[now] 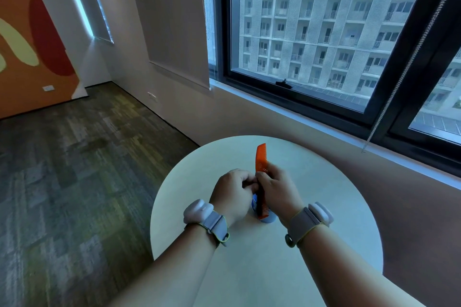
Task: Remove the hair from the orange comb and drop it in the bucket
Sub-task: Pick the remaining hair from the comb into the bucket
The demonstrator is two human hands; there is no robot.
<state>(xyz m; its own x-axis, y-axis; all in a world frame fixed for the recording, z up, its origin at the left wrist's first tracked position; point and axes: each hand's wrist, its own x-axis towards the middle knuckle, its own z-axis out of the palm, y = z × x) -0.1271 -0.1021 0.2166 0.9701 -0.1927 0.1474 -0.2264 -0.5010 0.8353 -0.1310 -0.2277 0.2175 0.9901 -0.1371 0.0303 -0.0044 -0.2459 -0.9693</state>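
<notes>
The right hand (275, 192) curls its fingers (273, 172) round the middle of the comb (261, 159), gripping it so the flat orange plastic stands nearly upright, one toothed end rising toward the far side and the other end pointing down toward the near side. The left hand (233, 192) is curled too, its fingertips drawn together against the comb's edge just left of the right hand; whether they pinch hair cannot be told, as no strand is clear enough to see. The comb's fine, closely set teeth face right at the top. Beneath the hands, partly hidden by them and by the comb's lower end, stands a small round blue bucket (269, 218) on the bench (324, 207). Both wrists wear fabric straps with smooth, rounded pale pods, the left band (207, 217) and the right band (309, 222). The bench is a round, smooth, pale top. To the left lies a carpet (74, 169) of mottled grey-green squares. On the far right a dark-framed window (324, 32) shows a gridded building, with a beaded cord (399, 77) hanging across it.
</notes>
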